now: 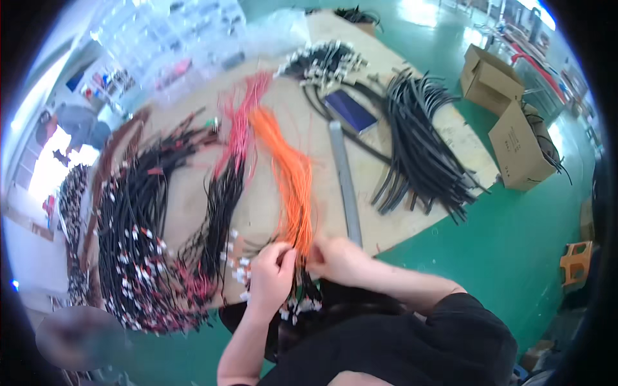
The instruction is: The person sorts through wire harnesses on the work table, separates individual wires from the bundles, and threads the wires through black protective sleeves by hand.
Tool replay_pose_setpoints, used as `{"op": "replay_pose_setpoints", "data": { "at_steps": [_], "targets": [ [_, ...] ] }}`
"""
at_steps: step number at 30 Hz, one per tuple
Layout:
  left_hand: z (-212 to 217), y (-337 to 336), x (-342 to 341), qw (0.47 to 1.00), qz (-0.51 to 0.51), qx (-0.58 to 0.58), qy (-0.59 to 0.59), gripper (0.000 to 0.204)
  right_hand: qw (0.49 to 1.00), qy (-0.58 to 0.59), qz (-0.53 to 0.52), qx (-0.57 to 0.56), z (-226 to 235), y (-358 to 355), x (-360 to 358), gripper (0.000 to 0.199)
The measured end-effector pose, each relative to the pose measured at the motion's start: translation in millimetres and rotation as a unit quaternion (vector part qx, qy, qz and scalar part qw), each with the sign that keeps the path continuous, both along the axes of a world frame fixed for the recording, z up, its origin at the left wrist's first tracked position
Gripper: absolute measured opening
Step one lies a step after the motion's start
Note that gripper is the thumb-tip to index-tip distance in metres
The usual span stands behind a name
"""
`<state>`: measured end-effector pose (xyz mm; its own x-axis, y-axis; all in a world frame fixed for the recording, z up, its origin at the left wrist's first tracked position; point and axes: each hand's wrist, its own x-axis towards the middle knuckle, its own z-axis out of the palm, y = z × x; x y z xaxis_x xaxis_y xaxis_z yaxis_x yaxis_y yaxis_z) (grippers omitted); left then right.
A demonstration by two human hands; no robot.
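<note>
A long bundle of orange wires [293,177] runs down the table toward me. Black strands and white connectors [299,307] show at its near end. My left hand [271,276] is at the bundle's lower left, thumb and forefinger closed together; what they pinch is too small to tell. Close against the right side of the same end is my right hand [338,260], fingers curled in and slightly blurred. Whatever they grip is hidden. Loose white connectors [239,267] lie just left of my left hand.
Black cables with white connectors [138,225] and pink-and-black wires [225,186] lie left. A grey flat bar [346,183], a phone [351,110] and thick black tubes [421,141] are right. Cardboard boxes [520,147] and an orange stool [575,264] stand beyond. Another person [80,128] is far left.
</note>
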<state>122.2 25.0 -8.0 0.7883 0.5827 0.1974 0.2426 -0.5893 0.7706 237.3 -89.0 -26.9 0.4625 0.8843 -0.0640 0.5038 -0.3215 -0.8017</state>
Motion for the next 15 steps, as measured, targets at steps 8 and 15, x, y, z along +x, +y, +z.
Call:
{"op": "replay_pose_setpoints", "data": {
  "at_steps": [8, 15],
  "targets": [
    [33.1, -6.1, -38.1, 0.966, 0.089, -0.242, -0.027, 0.011, 0.898, 0.428, 0.043, 0.092, 10.7, 4.4, -9.8, 0.016],
    [40.9, -31.6, -34.0, 0.998, 0.056, -0.017, -0.017, 0.013, 0.706, 0.663, -0.019, 0.249, 17.2, 30.7, -31.0, 0.017]
  ]
}}
